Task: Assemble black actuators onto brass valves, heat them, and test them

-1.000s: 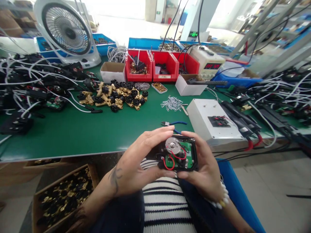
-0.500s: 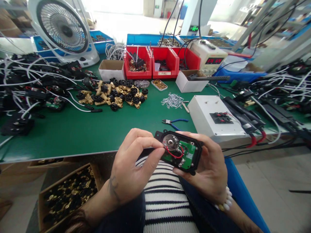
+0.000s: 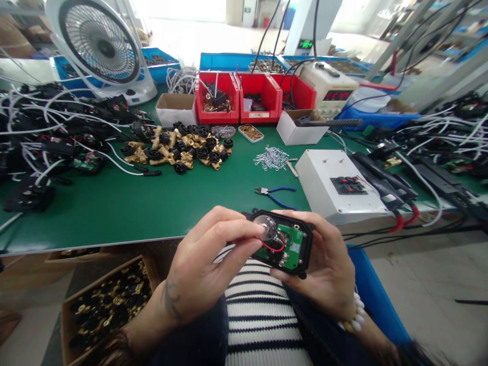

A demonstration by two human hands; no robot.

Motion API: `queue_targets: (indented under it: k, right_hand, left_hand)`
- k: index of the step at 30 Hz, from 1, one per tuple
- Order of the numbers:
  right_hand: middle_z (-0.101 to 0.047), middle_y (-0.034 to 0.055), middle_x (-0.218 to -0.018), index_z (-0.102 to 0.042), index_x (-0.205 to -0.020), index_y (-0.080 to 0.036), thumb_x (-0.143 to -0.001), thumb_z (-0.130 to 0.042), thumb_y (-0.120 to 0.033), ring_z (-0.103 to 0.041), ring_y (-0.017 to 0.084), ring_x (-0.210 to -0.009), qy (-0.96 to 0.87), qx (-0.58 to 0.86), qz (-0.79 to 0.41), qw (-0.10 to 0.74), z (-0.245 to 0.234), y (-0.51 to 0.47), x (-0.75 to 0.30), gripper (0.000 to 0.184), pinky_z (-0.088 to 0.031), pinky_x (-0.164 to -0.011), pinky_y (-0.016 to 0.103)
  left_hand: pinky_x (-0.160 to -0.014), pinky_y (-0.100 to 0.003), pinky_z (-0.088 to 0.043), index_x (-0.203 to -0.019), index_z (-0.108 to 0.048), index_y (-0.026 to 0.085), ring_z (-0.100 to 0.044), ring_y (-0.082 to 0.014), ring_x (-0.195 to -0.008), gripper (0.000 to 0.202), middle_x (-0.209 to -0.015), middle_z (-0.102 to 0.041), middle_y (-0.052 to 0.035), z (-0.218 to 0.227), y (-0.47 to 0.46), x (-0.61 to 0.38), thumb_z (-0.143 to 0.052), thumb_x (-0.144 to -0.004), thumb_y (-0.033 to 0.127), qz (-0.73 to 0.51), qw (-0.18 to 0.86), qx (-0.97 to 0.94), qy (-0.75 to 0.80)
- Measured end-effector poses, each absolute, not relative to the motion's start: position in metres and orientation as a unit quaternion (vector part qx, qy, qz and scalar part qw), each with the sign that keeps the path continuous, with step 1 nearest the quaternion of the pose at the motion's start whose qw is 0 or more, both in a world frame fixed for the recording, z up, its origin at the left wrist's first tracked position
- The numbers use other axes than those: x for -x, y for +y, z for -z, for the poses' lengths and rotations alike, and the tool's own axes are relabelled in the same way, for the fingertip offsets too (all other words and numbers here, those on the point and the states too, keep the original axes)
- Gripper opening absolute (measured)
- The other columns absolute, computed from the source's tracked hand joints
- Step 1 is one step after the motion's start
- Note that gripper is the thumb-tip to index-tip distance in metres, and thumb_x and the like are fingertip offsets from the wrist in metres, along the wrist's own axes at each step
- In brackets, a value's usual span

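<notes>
Green worktop ahead. Holding the black unit this side of the pliers, long axis roughly sideways, right hand round its right end. At the motor with the left hand, fingertips nearly together; can't tell if pinching the red wire.

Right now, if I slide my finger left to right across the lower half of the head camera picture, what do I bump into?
Brown box of gold and black parts → left hand → open black case with a green board → right hand → blue bin.
</notes>
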State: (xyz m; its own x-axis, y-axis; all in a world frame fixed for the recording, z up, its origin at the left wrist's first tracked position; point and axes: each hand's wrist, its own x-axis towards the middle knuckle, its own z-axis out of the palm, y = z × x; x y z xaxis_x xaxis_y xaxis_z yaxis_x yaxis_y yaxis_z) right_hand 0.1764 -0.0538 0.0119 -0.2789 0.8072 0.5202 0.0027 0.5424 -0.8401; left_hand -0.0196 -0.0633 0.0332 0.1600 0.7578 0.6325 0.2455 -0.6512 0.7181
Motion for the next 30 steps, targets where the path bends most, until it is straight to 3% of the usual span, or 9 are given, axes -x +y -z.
queue_targets:
  k: [4, 9, 14, 17, 20, 23, 25, 27, 30]
  right_hand:
    - [-0.058, 0.0011, -0.133, -0.048, -0.138, -0.031, -0.071, -0.084, -0.015, -0.057, 0.015, -0.122, -0.714, 0.284, -0.396, 0.503, -0.013, -0.055, -0.178, 0.078, -0.045, -0.106, 0.022]
    - [-0.058, 0.0001, -0.134, -0.047, -0.139, -0.035, -0.072, -0.084, -0.02, -0.056, 0.015, -0.124, -0.716, 0.279, -0.408, 0.493, -0.014, -0.055, -0.179, 0.078, -0.046, -0.106, 0.024]
    - [-0.06, 0.0034, -0.133, -0.047, -0.14, -0.034, -0.073, -0.084, -0.023, -0.058, 0.02, -0.123, -0.746, 0.287, -0.387, 0.46, -0.01, -0.052, -0.178, 0.077, -0.047, -0.106, 0.032]
    - [-0.063, 0.0034, -0.129, -0.049, -0.138, -0.033, -0.072, -0.084, -0.023, -0.061, 0.021, -0.118, -0.758, 0.271, -0.393, 0.446, -0.006, -0.045, -0.173, 0.076, -0.049, -0.105, 0.032]
    - [-0.063, 0.0029, -0.127, -0.051, -0.135, -0.033, -0.073, -0.084, -0.024, -0.061, 0.019, -0.118, -0.73, 0.271, -0.427, 0.459, -0.003, -0.037, -0.166, 0.072, -0.049, -0.103, 0.031]
    - [-0.06, 0.0049, -0.13, -0.05, -0.134, -0.032, -0.075, -0.082, -0.024, -0.061, 0.02, -0.119, -0.702, 0.274, -0.455, 0.475, -0.002, -0.034, -0.163, 0.068, -0.049, -0.104, 0.034]
    - [-0.059, 0.006, -0.131, -0.05, -0.134, -0.031, -0.076, -0.082, -0.027, -0.061, 0.021, -0.118, -0.699, 0.272, -0.448, 0.486, -0.003, -0.035, -0.163, 0.066, -0.05, -0.104, 0.036]
    - [-0.06, 0.0064, -0.129, -0.051, -0.133, -0.031, -0.077, -0.081, -0.031, -0.061, 0.022, -0.118, -0.698, 0.277, -0.436, 0.496, -0.006, -0.037, -0.164, 0.064, -0.051, -0.103, 0.035]
    - [-0.063, 0.0071, -0.126, -0.053, -0.132, -0.029, -0.077, -0.08, -0.036, -0.063, 0.023, -0.115, -0.69, 0.294, -0.426, 0.506, -0.009, -0.04, -0.165, 0.062, -0.054, -0.099, 0.036]
  left_hand:
    - [-0.079, -0.019, -0.05, -0.116, -0.061, 0.015, -0.056, -0.0096, -0.087, 0.028, -0.094, -0.058, -0.0017, -0.036, -0.063, 0.023, -0.066, -0.089, 0.011, -0.524, 0.192, -0.747, 0.361]
    - [-0.089, -0.026, -0.049, -0.117, -0.063, 0.017, -0.054, -0.0144, -0.101, 0.027, -0.106, -0.055, -0.0059, -0.04, -0.061, 0.024, -0.064, -0.09, 0.016, -0.504, 0.172, -0.761, 0.371]
    - [-0.079, -0.024, -0.049, -0.092, -0.064, 0.017, -0.056, -0.0132, -0.09, 0.006, -0.096, -0.058, -0.0038, -0.045, -0.061, 0.018, -0.067, -0.087, 0.017, -0.511, 0.189, -0.747, 0.38]
    - [-0.076, -0.024, -0.048, -0.082, -0.06, 0.018, -0.056, -0.0131, -0.086, 0.007, -0.09, -0.059, -0.0023, -0.041, -0.056, 0.017, -0.064, -0.088, 0.018, -0.521, 0.205, -0.735, 0.382]
    - [-0.081, -0.028, -0.049, -0.093, -0.061, 0.019, -0.058, -0.0154, -0.091, 0.014, -0.095, -0.062, -0.0039, -0.028, -0.033, 0.029, -0.053, -0.096, 0.03, -0.539, 0.216, -0.717, 0.386]
    - [-0.083, -0.031, -0.05, -0.102, -0.061, 0.016, -0.059, -0.0173, -0.09, 0.026, -0.101, -0.062, -0.0079, -0.008, 0.01, 0.057, -0.045, -0.098, 0.036, -0.521, 0.112, -0.654, 0.537]
    - [-0.092, -0.036, -0.048, -0.108, -0.059, 0.012, -0.06, -0.022, -0.097, 0.026, -0.111, -0.059, -0.0138, 0.006, 0.043, 0.079, -0.052, -0.094, 0.033, -0.397, 0.047, -0.615, 0.68]
    - [-0.103, -0.048, -0.04, -0.111, -0.058, 0.008, -0.055, -0.0335, -0.112, 0.032, -0.116, -0.057, -0.0213, 0.019, 0.071, 0.1, -0.063, -0.085, 0.027, -0.351, 0.044, -0.596, 0.721]
    - [-0.101, -0.055, -0.039, -0.102, -0.057, 0.006, -0.054, -0.0422, -0.113, 0.034, -0.111, -0.058, -0.0251, 0.034, 0.096, 0.119, -0.07, -0.076, 0.022, -0.316, 0.062, -0.582, 0.747]
